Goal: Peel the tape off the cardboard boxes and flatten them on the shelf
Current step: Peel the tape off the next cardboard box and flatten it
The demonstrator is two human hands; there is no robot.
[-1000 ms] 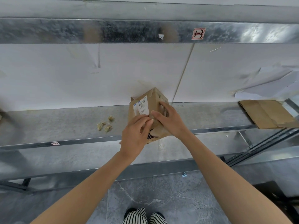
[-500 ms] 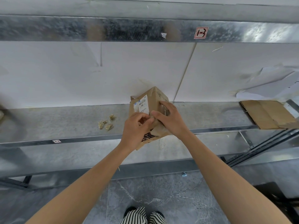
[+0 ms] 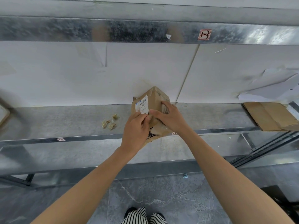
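A small brown cardboard box (image 3: 152, 97) with a white label stands tilted on one corner at the front edge of the metal shelf (image 3: 64, 122). My right hand (image 3: 169, 117) grips its right side, fingers spread over the taped face and thumb across the front. My left hand (image 3: 135, 128) is at the box's lower front, its fingertips pinching at the tape just below the label, close to my right thumb. The box's lower part is hidden behind both hands.
Several crumpled tape scraps (image 3: 110, 122) lie on the shelf left of the box. A flattened cardboard box (image 3: 271, 117) lies at the shelf's right end. A white wall panel backs the shelf, an upper shelf beam (image 3: 145, 31) runs overhead, and a lower shelf sits beneath.
My left hand's fingers have curled in and shifted slightly up to the tape under the label. The box has tipped a little; my right hand keeps its grip.
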